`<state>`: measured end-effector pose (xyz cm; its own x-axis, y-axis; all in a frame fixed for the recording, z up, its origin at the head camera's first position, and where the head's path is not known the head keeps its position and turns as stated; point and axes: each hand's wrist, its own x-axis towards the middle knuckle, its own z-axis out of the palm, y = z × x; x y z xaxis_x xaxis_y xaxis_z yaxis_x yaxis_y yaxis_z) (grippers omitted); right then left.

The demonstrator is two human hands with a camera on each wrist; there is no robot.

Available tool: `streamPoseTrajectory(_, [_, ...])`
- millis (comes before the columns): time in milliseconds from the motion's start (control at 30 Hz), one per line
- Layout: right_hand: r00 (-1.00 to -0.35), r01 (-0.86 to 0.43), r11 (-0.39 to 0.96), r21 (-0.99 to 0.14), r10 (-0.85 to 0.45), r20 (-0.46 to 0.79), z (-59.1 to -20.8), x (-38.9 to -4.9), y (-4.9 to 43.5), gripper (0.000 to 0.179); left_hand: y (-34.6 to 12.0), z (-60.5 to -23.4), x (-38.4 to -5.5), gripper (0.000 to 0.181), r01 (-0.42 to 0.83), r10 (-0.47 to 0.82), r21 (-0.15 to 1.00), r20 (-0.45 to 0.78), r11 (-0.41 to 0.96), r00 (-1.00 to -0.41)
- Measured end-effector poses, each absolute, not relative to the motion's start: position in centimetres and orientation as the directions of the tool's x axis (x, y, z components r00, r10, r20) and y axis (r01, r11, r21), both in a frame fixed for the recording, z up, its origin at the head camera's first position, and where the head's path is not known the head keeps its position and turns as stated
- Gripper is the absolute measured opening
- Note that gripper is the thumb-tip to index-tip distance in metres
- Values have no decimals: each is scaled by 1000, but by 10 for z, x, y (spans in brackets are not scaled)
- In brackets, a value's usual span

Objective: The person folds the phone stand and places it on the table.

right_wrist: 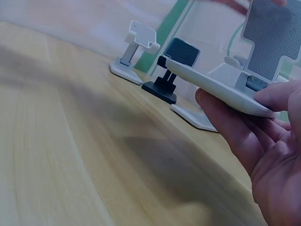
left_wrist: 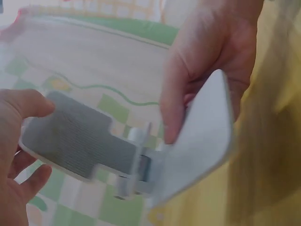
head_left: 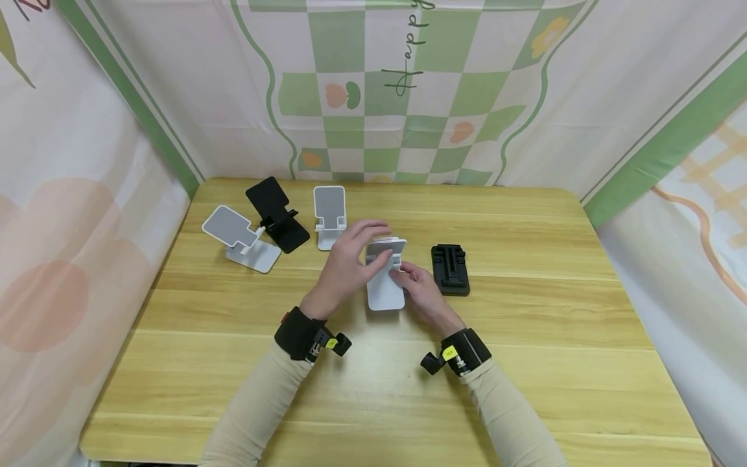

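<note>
The head view looks down from above the left hand (head_left: 344, 266) and right hand (head_left: 428, 292); wrist views, close beside each, share the grey-and-white hinged plastic stand (left_wrist: 117, 151)

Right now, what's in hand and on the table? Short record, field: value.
held: white phone stand, unfolded, lifted off the table
left hand: holds the stand's grey-padded plate
right hand: pinches the stand's base, thumb on top
table, left: white stand with grey pad and open black stand
table, behind left hand: second white stand, open
table, right: folded black stand, lying flat
backdrop: green-and-white checked cloth
</note>
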<state>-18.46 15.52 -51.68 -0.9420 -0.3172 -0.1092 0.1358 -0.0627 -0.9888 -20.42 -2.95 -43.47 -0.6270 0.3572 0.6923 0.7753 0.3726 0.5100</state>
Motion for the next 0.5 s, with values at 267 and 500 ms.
streamPoseTrajectory(267, [-943, 145, -73, -987, -313, -116, -518, -185, 156, 44, -24, -419, -193, 28, 813, 493, 210, 705, 543, -511])
streamPoseTrajectory(500, [-945, 153, -60, -986, -301, -128, -517, -184, 156, 47, -20, -418, -191, 25, 779, 500, 173, 679, 603, -537])
